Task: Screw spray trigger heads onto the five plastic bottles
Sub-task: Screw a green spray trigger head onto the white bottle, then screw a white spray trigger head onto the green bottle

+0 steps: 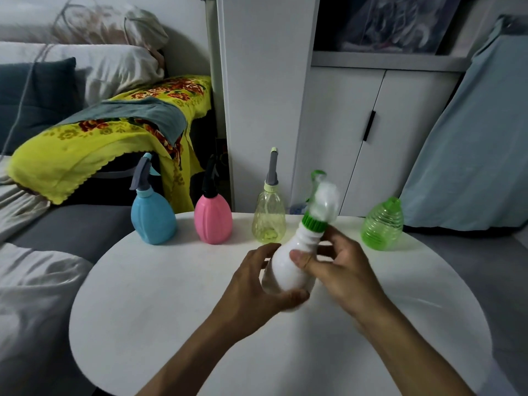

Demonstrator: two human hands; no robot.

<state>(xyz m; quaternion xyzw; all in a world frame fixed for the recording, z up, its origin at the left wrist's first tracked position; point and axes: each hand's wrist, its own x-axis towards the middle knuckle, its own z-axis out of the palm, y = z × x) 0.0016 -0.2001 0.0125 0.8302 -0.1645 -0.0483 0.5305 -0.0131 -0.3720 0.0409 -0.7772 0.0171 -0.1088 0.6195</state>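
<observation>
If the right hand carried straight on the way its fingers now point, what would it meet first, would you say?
Probably nothing new: the right hand already grips the white bottle, fingers pointing left toward the left hand on the bottle's other side. Depth is unclear.

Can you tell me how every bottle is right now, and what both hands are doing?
Blue plastic bottle: upright, spray head on.
Pink plastic bottle: upright, spray head on.
Clear yellow plastic bottle: upright, spray head on.
White plastic bottle: tilted, held, green-collared head on.
Green ribbed plastic bottle: upright, no head.
Left hand: gripping white bottle's base.
Right hand: gripping its neck.
White cupboard door: closed.
</observation>
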